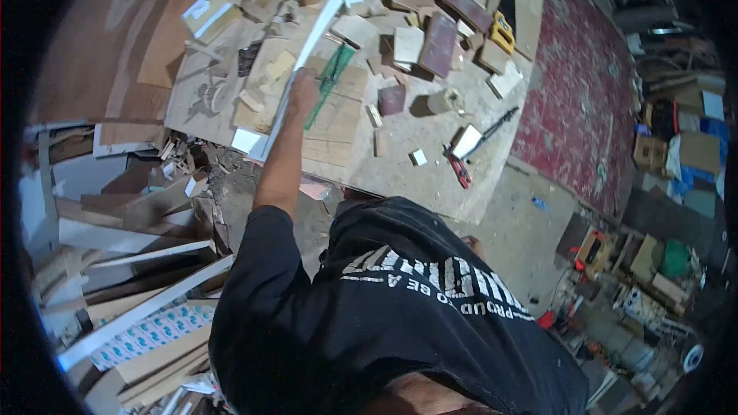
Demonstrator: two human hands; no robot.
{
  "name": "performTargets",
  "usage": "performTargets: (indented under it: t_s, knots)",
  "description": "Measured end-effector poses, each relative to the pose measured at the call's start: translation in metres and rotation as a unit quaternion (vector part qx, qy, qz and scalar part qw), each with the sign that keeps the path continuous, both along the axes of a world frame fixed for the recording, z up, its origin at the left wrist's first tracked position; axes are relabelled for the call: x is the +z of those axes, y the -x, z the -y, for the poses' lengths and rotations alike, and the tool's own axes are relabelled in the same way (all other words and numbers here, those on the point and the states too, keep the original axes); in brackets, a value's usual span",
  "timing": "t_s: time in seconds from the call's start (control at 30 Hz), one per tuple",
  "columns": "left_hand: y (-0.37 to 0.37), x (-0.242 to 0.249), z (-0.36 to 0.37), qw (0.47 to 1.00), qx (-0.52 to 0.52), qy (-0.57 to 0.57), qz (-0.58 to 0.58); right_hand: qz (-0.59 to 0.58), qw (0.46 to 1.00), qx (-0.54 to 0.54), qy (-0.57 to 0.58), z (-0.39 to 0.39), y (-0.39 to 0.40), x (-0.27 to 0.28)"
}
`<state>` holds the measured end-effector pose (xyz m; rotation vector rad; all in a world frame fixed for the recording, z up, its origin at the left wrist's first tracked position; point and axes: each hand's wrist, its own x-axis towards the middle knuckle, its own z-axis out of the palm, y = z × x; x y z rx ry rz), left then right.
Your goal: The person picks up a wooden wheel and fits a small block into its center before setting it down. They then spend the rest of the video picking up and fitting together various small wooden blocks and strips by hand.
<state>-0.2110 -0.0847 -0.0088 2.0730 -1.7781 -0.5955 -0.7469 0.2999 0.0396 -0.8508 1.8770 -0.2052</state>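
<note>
My left hand (303, 92) is closed around a long white strip (327, 15) that runs lengthwise over the workbench (461, 204). Just right of that hand lies a narrow green straight-edged piece (330, 81) on a flat wooden board (344, 119). Of my right hand (474, 247), only a small patch shows beside the black shirt; its fingers are hidden. A light block (466, 141) rests by a black-and-red tool (460, 171) near the bench's front right.
Several wood offcuts (438, 44) cover the bench's far side, beside a yellow-handled saw (503, 32). A pale roll (446, 101) stands nearer. Stacked boards (146, 261) crowd the floor at left. Right of the bench is a worn red panel (573, 84), with clutter (653, 277) beyond.
</note>
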Motion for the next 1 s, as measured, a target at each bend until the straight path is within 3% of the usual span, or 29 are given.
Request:
performTargets:
  t_s: [0.13,0.2,0.27,0.37,0.4,0.47,0.5,0.53,0.57,0.63,0.67,0.73,0.77,0.83,0.9,0.97,1.0]
  knots:
    - [-0.007,0.007,-0.011,0.995,0.024,0.093,-0.031,-0.03,0.999,0.006,-0.018,-0.008,0.002,-0.023]
    - [0.003,0.017,-0.021,0.991,0.034,0.122,-0.05,0.107,0.978,0.008,0.178,-0.039,0.045,-0.099]
    - [0.006,0.033,-0.042,0.971,0.121,0.127,-0.164,-0.133,0.987,0.064,0.062,0.018,-0.004,-0.026]
    - [0.034,0.072,-0.089,0.963,0.135,0.037,-0.231,-0.145,0.979,0.091,0.109,0.078,-0.032,0.006]
    - [0.045,0.057,-0.106,0.953,0.147,0.028,-0.261,-0.17,0.971,0.116,0.124,0.106,-0.053,0.031]
    - [0.069,0.014,-0.15,0.922,0.159,-0.02,-0.353,-0.172,0.958,0.127,0.193,0.143,-0.076,0.028]
    - [0.089,0.017,-0.171,0.898,0.185,-0.051,-0.397,-0.086,0.949,0.097,0.286,0.164,-0.099,0.045]
    - [0.105,-0.008,-0.19,0.89,0.203,-0.096,-0.396,-0.079,0.932,0.158,0.315,0.181,-0.109,0.035]
    - [0.126,0.013,-0.207,0.855,0.218,-0.075,-0.464,-0.072,0.909,0.218,0.347,0.198,-0.118,0.025]
    - [0.148,0.036,-0.229,0.908,0.196,-0.109,-0.354,-0.012,0.881,0.303,0.364,0.226,-0.14,0.012]
    - [0.154,0.04,-0.241,0.906,0.221,-0.097,-0.347,0.037,0.877,0.348,0.329,0.239,-0.151,0.014]
    - [0.163,0.044,-0.262,0.847,0.306,-0.099,-0.424,0.046,0.858,0.414,0.299,0.256,-0.174,0.018]
    - [0.161,0.046,-0.274,0.845,0.319,-0.088,-0.42,0.036,0.845,0.461,0.268,0.264,-0.186,0.019]
    - [0.149,0.043,-0.298,0.94,0.288,-0.001,-0.184,0.04,0.826,0.484,0.285,0.274,-0.209,0.008]
    - [0.131,0.041,-0.319,0.845,0.385,-0.013,-0.372,0.022,0.763,0.532,0.366,0.273,-0.23,0.007]
    - [0.117,0.062,-0.328,0.782,0.438,0.01,-0.443,-0.023,0.738,0.57,0.36,0.268,-0.243,0.012]
    - [0.11,0.06,-0.331,0.783,0.432,0.008,-0.449,-0.061,0.713,0.605,0.349,0.269,-0.246,0.013]
